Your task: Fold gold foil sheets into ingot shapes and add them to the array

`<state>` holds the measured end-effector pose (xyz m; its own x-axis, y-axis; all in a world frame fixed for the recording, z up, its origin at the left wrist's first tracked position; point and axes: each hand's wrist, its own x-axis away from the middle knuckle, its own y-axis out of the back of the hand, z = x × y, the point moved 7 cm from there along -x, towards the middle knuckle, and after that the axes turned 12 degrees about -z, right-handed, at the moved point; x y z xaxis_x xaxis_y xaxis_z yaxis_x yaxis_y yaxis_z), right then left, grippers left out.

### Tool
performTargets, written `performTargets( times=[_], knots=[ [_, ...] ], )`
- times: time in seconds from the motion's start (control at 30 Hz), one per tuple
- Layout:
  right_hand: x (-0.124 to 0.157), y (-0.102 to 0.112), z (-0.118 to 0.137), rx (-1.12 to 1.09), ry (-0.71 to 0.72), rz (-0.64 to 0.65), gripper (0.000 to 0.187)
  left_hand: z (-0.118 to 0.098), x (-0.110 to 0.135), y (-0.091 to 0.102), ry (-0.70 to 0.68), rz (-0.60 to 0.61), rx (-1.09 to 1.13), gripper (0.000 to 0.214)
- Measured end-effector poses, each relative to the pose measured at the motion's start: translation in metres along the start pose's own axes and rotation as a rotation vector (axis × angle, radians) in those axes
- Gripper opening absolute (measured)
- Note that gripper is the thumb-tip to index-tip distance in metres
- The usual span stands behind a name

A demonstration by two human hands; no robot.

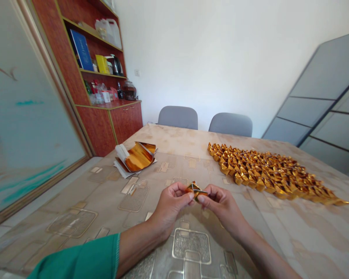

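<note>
Between my two hands, just above the table, is a small folded piece of gold foil paper (195, 190). My left hand (174, 199) pinches its left end between thumb and fingers. At the other end, the thumb and fingertips of my right hand (219, 201) are closed on it. Ahead and to the left lies a loose stack of gold foil sheets (139, 157) with white backing, its edges curling up. On the right side many folded gold foil pieces (258, 168) stand in tight rows.
A patterned cover lies over the table (174, 137). Two grey chairs (178, 117) (230, 124) stand at its far edge. A reddish wooden cabinet (110, 120) with loaded shelves is at the back left, beside a frosted glass door (26, 116). Grey panels (314, 85) lean on the right.
</note>
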<state>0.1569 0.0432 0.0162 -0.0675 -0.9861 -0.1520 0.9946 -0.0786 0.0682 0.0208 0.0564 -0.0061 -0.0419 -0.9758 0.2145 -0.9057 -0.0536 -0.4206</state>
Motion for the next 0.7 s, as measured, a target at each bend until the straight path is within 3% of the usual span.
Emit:
performTargets(
  times=[0.17,0.3,0.43,0.53,0.7],
  knots=[
    [-0.001,0.002,0.001,-0.002,0.007,-0.006,0.030,-0.002,-0.002,0.002,-0.036,-0.014,-0.012,0.019],
    [0.000,0.003,0.003,0.023,0.043,-0.049,0.030,0.006,-0.004,0.002,0.078,0.009,0.064,0.025],
    [0.002,-0.005,0.006,-0.030,-0.016,0.046,0.028,0.010,-0.006,0.001,0.165,0.048,0.127,0.033],
    [0.004,-0.010,0.008,-0.067,-0.047,0.079,0.027,0.008,-0.007,0.001,0.151,0.058,0.114,0.031],
    [-0.003,-0.009,0.005,0.009,-0.017,0.003,0.027,0.006,-0.005,-0.001,0.121,0.082,0.066,0.031]
  ],
)
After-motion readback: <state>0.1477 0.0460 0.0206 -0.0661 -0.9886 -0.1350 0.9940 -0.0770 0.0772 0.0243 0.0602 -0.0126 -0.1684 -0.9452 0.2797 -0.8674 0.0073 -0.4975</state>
